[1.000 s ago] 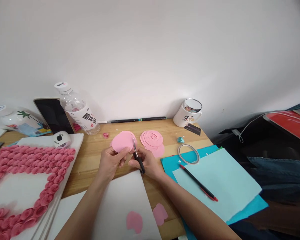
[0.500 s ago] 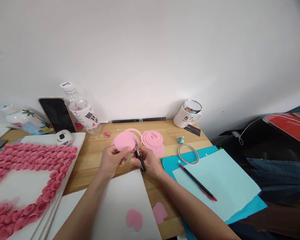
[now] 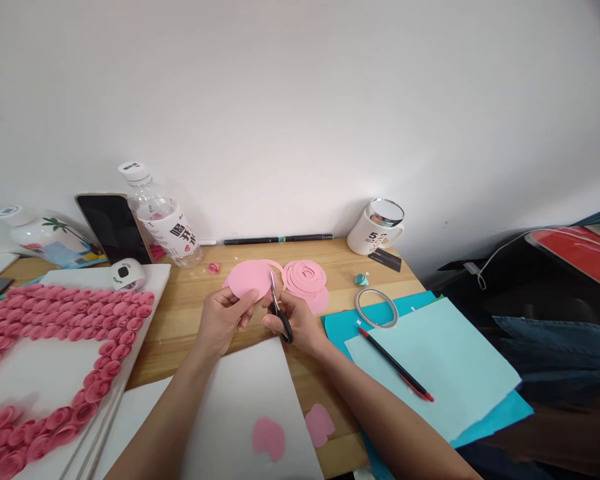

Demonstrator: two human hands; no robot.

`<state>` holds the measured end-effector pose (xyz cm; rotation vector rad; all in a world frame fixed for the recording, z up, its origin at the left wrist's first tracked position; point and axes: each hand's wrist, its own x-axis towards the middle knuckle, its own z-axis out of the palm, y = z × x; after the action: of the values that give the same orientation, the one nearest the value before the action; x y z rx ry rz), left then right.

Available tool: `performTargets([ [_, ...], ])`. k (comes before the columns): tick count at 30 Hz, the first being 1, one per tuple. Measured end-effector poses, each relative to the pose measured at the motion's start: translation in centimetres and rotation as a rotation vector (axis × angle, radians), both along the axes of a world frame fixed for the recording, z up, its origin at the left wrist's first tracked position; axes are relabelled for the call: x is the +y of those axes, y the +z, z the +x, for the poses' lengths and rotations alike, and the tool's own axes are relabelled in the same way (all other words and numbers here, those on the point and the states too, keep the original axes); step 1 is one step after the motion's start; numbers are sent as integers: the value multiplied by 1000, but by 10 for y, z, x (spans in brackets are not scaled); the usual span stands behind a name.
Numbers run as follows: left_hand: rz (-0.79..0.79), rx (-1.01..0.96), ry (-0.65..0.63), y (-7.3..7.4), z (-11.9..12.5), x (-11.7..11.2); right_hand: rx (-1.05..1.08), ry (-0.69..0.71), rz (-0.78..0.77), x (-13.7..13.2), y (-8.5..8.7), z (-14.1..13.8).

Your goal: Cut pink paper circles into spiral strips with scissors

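My left hand (image 3: 223, 321) pinches the lower edge of a pink paper circle (image 3: 247, 278) held just above the wooden desk (image 3: 190, 313). My right hand (image 3: 294, 321) grips small black-handled scissors (image 3: 278, 311), blades up at the circle's right edge. A thin cut strip curls off the circle's top right. Beside it lies a pile of pink spiral-cut circles (image 3: 306, 280).
A white board (image 3: 45, 360) at the left carries several rolled pink paper roses. Behind stand a water bottle (image 3: 161, 217), a phone (image 3: 114, 229) and a white mug (image 3: 375, 229). Blue paper sheets (image 3: 440, 363) with a red pen (image 3: 395, 364) and a tape ring (image 3: 377, 308) lie right. Pink scraps (image 3: 318, 424) sit near the front.
The scissors have cut further round the circle, and a thin strip now curls free at its top right. Both hands stay in nearly the same place.
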<state>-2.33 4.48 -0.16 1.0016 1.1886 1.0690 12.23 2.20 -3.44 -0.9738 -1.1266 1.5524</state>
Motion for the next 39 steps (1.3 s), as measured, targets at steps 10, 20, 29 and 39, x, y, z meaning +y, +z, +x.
performTargets([
  [10,11,-27,21,0,-1,1,-5,-3,-19,-1,-2,-1],
  [20,0,-61,-40,-4,3,-2,-23,31,6,-2,-2,-5],
  [29,-19,-19,-40,-6,4,-3,25,82,58,0,-4,-2],
  [39,2,2,-49,-2,5,-5,-31,72,78,0,-7,-1],
])
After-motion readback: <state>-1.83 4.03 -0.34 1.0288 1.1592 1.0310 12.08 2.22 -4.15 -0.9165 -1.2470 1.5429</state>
